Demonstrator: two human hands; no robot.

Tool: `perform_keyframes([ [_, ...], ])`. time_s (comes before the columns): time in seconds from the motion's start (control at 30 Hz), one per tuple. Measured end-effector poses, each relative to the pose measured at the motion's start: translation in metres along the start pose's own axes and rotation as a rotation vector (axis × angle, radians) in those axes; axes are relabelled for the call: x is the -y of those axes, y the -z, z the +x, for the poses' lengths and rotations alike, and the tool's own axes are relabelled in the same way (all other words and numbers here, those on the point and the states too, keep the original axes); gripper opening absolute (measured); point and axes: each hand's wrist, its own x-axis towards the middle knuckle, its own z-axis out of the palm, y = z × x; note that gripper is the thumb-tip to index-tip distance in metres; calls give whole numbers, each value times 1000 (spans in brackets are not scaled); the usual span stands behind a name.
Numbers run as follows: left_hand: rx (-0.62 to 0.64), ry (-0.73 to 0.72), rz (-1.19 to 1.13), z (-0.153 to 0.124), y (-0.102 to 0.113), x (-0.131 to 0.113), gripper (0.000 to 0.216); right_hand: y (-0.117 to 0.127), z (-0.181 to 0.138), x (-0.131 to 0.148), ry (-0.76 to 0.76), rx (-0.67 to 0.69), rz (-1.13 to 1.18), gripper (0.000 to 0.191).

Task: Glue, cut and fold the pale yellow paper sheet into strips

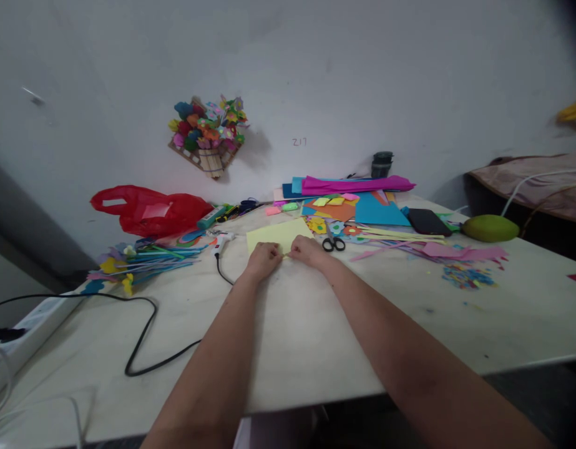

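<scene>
A pale yellow sheet lies on the table, its near edge at my fingers. My left hand is closed in a pinch at the sheet's near left part. Close beside it, my right hand pinches the same edge from the right. A bit of yellow shows between the two sets of fingertips; whether that edge is folded or rolled is hidden. Black-handled scissors lie just right of my right hand. Left of the sheet rests a white glue gun with a black cord.
Foam flowers on stems and a red plastic bag are at the left. To the right lie paper strips, a black phone, colourful scraps and a green fruit. A power strip runs along the left edge.
</scene>
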Motion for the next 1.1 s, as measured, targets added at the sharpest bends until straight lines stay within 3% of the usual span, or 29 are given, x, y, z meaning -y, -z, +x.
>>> perform_keyframes([
  [0.5,-19,-11,86,3,-7,3,13,5,0,11,-59,22,-86,25],
  [1.0,0,57,159,1,-5,-1,14,4,-1,13,-77,25,-112,29],
  [1.1,14,110,199,0,-3,-5,16,-2,2,10,-95,-23,-133,31],
])
